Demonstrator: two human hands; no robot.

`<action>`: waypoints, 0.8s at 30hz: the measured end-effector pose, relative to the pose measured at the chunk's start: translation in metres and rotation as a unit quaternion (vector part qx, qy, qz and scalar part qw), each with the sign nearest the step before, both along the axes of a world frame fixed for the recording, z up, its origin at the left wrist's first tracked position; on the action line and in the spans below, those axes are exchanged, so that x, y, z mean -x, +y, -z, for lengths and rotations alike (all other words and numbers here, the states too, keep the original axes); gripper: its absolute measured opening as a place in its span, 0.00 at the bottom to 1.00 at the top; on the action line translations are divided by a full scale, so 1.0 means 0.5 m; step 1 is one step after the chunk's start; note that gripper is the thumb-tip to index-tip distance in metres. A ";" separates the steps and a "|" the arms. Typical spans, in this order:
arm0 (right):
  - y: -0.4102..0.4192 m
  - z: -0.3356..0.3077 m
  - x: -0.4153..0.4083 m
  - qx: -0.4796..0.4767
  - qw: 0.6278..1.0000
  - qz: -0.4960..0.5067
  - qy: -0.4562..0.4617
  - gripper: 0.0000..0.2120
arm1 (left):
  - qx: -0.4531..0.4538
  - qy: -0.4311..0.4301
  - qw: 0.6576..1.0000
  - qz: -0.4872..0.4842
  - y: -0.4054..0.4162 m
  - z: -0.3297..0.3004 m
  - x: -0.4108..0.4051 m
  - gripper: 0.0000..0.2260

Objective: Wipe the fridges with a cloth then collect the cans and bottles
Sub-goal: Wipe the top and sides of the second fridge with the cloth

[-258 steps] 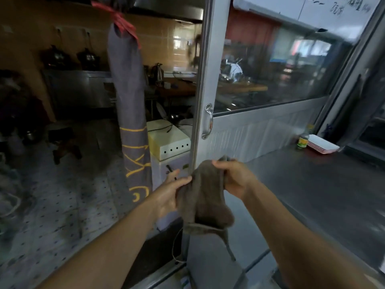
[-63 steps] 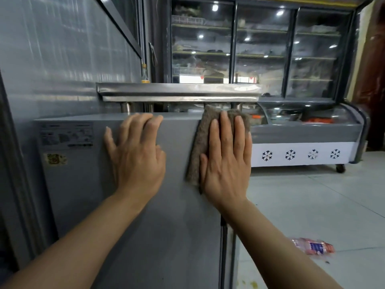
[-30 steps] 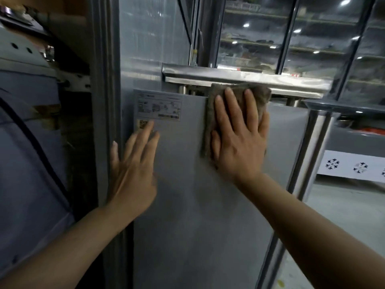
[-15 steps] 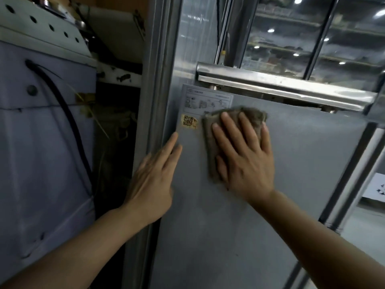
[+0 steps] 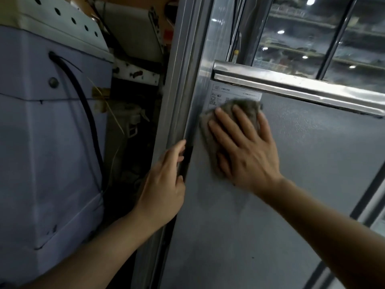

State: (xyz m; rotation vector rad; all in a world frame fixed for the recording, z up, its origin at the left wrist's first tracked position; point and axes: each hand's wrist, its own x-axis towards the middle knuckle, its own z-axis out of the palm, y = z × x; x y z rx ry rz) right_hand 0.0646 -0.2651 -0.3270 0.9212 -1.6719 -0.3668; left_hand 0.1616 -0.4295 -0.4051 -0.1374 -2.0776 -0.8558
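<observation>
A grey fridge side panel (image 5: pixel 291 184) fills the right half of the head view. My right hand (image 5: pixel 243 151) presses a brown-grey cloth (image 5: pixel 243 107) flat against the panel's upper left corner, fingers spread and straight, covering part of a white label (image 5: pixel 233 94). My left hand (image 5: pixel 164 184) rests on the panel's left edge, beside a metal frame post (image 5: pixel 183 80), fingers fairly straight. No cans or bottles are in view.
A steel ledge (image 5: pixel 291 86) runs above the panel. Behind it stands a glass-door display fridge (image 5: pixel 312 38). To the left is a white appliance back (image 5: pixel 52 142) with a black cable (image 5: pixel 83 105), and a dark cluttered gap (image 5: pixel 133 132).
My right hand has slid the cloth leftward across the panel onto the label. My left hand has moved left to the panel's edge. The view has turned further left.
</observation>
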 end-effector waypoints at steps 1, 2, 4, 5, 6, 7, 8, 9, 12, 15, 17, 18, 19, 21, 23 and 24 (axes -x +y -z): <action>-0.017 -0.025 0.002 0.018 1.000 0.000 0.000 0.29 | -0.012 0.013 1.000 -0.008 0.000 0.004 -0.001 0.31; -0.033 -0.037 0.004 0.031 1.000 -0.001 0.002 0.29 | -0.021 0.020 0.999 -0.014 0.000 0.010 -0.001 0.30; -0.055 -0.022 0.010 0.050 0.999 -0.011 0.008 0.28 | -0.030 0.027 0.999 -0.024 0.000 0.022 0.000 0.30; -0.060 0.001 0.012 0.046 0.999 -0.016 0.010 0.27 | -0.028 0.031 0.999 -0.030 -0.001 0.029 0.002 0.30; -0.062 0.031 0.014 0.026 0.999 -0.020 0.011 0.27 | -0.023 0.034 0.998 -0.037 -0.003 0.038 0.003 0.30; -0.064 0.067 0.014 -0.007 1.000 -0.021 0.013 0.27 | -0.018 0.035 0.998 -0.043 -0.004 0.045 0.002 0.31; -0.064 0.104 0.014 -0.041 0.999 -0.021 0.011 0.26 | -0.014 0.034 0.998 -0.047 -0.006 0.053 0.000 0.31; -0.064 0.142 0.014 -0.066 0.998 -0.020 0.007 0.25 | -0.010 0.032 0.998 -0.050 -0.007 0.059 -0.002 0.31; -0.064 0.249 0.010 -0.127 0.992 0.001 -0.020 0.22 | 0.005 0.017 0.998 -0.059 -0.013 0.076 -0.011 0.31; -0.056 0.318 -0.004 -0.230 0.971 0.048 -0.036 0.24 | 0.024 -0.005 0.998 -0.064 -0.011 0.091 -0.024 0.30; -0.039 0.319 -0.012 -0.258 0.964 0.048 -0.043 0.25 | 0.034 -0.017 0.998 -0.057 -0.006 0.095 -0.033 0.30; -0.024 0.305 -0.012 -0.247 0.968 0.031 -0.037 0.25 | 0.043 -0.020 0.998 -0.052 -0.002 0.095 -0.035 0.30; -0.007 0.280 -0.009 -0.221 0.975 0.015 -0.027 0.24 | 0.054 -0.022 0.997 -0.047 0.002 0.094 -0.036 0.30; 0.041 0.201 0.003 -0.129 0.992 -0.012 0.011 0.23 | 0.064 -0.024 0.997 -0.044 0.012 0.088 -0.031 0.30; 0.094 0.107 0.022 -0.009 0.999 -0.013 0.032 0.23 | 0.071 -0.030 0.996 -0.040 0.028 0.082 -0.022 0.31; 0.117 0.066 0.031 0.039 0.998 -0.009 0.038 0.23 | 0.085 -0.033 0.995 -0.039 0.039 0.081 -0.016 0.32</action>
